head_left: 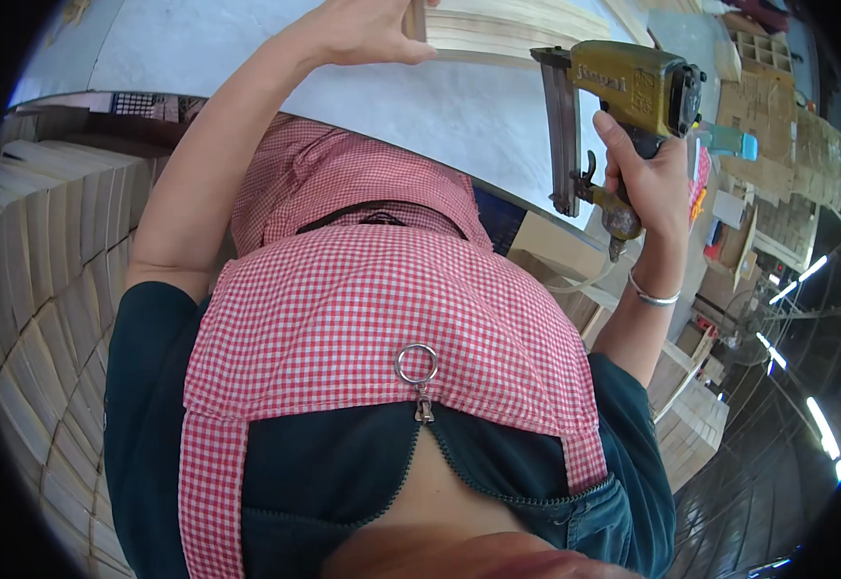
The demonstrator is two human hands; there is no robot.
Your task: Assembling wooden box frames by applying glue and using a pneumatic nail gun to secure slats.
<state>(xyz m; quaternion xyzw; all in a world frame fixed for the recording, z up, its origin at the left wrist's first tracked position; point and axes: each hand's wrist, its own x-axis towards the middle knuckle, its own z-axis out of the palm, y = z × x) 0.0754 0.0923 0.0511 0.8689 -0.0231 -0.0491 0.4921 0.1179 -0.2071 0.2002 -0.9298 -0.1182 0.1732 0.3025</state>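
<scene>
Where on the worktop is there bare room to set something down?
Bare worktop shows left of the left forearm, and between the left hand and the nail gun, on the near side of the wooden strips. It is crowded where those strips lie and where the right hand holds the nail gun.

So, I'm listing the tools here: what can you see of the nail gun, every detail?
The nail gun has a worn, gold-coloured, metal-looking body, a dark end cap, a dark grip, a trigger and a long, straight dark magazine. A fitting sticks out below the grip; whether a hose joins it is unclear. The right hand holds it by the grip, its body lying crosswise in the picture, near the pale wood strips; contact with them can't be judged.
</scene>
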